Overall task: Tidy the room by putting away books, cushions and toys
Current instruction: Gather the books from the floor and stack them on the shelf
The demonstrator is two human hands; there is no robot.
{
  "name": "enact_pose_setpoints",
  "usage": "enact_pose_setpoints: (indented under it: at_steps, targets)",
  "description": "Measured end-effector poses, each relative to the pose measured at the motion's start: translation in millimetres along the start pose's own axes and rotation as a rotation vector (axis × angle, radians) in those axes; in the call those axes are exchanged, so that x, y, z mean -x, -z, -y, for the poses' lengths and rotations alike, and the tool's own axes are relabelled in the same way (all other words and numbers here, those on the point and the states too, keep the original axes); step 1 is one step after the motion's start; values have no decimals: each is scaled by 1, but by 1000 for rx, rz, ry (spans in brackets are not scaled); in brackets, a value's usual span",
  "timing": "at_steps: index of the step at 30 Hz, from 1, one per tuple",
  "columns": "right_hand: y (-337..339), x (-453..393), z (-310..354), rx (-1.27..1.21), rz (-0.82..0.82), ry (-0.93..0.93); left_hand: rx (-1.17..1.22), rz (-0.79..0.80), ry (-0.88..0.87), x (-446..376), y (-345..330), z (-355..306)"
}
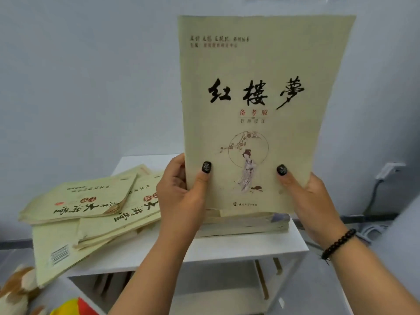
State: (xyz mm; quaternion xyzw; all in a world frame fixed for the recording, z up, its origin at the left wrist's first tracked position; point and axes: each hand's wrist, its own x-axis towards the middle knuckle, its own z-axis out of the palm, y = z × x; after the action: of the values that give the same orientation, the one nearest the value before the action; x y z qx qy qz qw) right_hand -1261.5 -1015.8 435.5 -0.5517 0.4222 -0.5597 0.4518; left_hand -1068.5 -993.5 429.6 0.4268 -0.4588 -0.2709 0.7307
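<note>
I hold a large pale-green book [250,92] upright in front of me, its cover with black brush lettering facing me. My left hand [181,196] grips its lower left edge, thumb on the cover. My right hand [309,201] grips the lower right corner the same way. Below the held book lies a neat stack of books [245,223] on the white shelf unit [227,251]. A loose, fanned pile of similar pale-green books [91,214] spreads over the unit's left side and hangs past its edge.
A plush toy [16,289] and a yellow and red object [70,305] sit at the bottom left. A wall socket with a cable [386,171] is at the right. Thin wooden legs [261,278] show inside the unit's lower compartment.
</note>
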Motion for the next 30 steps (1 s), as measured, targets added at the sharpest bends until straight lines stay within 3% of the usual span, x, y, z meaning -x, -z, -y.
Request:
enact_pose_setpoints:
  at_steps: [3, 5, 10, 14, 17, 23, 27, 30]
  targets:
    - [7, -4, -4, 37, -54, 26, 63, 71, 173, -4, -6, 8]
    - [6, -8, -5, 65, -76, 36, -21, 83, 265, -8, -6, 14]
    - [0, -17, -19, 48, -96, -30, -440, 18, 203, -15, 12, 26]
    - [-2, -26, -21, -72, -123, -83, -502, 45, 324, -11, 22, 22]
    - [-7, -30, -22, -191, -116, -171, -459, 103, 383, -5, 24, 24]
    - [-19, -32, -30, -309, -60, -304, -147, 103, 589, -12, 32, 17]
    - [-19, -32, -36, -246, -54, -332, -103, 72, 594, -8, 31, 7]
    - [-21, -33, -37, -202, -58, -328, -221, 6, 521, 0, 34, 11]
